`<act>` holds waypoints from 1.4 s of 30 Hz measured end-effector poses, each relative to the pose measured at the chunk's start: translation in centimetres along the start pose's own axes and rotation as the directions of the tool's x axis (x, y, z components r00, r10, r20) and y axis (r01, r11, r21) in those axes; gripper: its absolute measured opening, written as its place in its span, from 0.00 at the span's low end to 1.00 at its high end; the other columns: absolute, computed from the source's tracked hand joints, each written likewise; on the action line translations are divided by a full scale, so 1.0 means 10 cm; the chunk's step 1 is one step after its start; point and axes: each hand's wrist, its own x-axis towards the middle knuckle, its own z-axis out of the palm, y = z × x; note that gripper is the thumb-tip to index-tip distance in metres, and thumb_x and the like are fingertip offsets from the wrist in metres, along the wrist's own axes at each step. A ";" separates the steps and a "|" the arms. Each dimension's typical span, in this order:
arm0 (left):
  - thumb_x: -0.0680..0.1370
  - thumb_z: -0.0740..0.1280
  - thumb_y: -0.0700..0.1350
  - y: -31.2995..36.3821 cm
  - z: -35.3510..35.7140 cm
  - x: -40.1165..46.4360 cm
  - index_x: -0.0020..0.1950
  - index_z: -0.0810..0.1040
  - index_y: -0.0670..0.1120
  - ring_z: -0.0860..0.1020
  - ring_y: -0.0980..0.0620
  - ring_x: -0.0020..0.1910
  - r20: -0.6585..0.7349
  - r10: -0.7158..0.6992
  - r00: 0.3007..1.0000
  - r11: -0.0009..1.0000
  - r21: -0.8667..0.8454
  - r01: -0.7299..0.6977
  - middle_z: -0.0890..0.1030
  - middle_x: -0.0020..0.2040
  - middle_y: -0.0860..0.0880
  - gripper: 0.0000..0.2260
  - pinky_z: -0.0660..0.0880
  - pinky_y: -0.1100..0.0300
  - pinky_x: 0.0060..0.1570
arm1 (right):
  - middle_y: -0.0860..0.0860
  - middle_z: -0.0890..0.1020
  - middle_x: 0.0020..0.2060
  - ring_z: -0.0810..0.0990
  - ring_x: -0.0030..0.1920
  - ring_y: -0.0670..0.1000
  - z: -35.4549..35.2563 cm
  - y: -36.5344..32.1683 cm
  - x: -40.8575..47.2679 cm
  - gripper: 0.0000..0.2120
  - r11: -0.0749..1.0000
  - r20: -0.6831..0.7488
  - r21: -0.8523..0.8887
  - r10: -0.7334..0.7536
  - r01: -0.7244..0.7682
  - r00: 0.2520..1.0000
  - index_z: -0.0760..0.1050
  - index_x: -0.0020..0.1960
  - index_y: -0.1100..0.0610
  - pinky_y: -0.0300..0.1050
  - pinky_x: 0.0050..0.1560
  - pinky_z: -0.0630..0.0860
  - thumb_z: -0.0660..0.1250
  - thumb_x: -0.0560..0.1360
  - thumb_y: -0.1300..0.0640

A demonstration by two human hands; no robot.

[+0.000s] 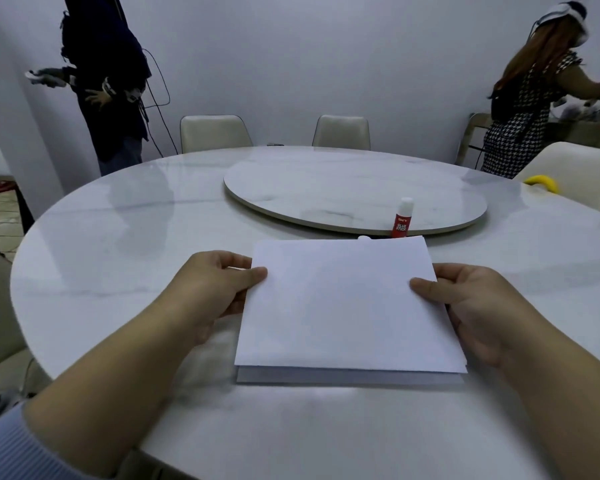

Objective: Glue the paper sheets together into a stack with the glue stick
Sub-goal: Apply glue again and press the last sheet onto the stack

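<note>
sleeve (11, 448): blue ribbed, on left forearm, nearest to camera, bottom left.
table (94, 271): round, white marble look.
paper stack (347, 375): lies flat on near part of table, between both hands; only its near edge shows under the top sheet.
top sheet (336, 306): white, held just above the stack, slightly skewed against it, near edge overhanging.
left hand (208, 292): pinches left edge of top sheet, thumb on top, other fingers curled below.
right hand (478, 310): pinches right edge of top sheet, thumb on top, fingers underneath, not visible.
cap (363, 238): small white, just past far edge of sheet, mostly hidden.
glue stick (401, 218): red body, white top, upright, just beyond far right corner of sheet, at near rim of turntable.
turntable (326, 188): round, centre of table.
chairs (215, 133): pale, at far side.
people (108, 81): two standing, far left and far right.
</note>
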 end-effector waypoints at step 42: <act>0.71 0.73 0.49 -0.14 0.03 0.08 0.47 0.78 0.48 0.75 0.55 0.35 -0.044 0.252 0.967 0.684 0.715 -0.146 0.81 0.42 0.51 0.09 0.69 0.61 0.34 | 0.50 0.83 0.37 0.79 0.37 0.50 -0.03 0.12 0.09 0.17 0.769 -0.220 -0.639 -0.174 -0.007 0.960 0.79 0.51 0.54 0.43 0.37 0.73 0.79 0.64 0.54</act>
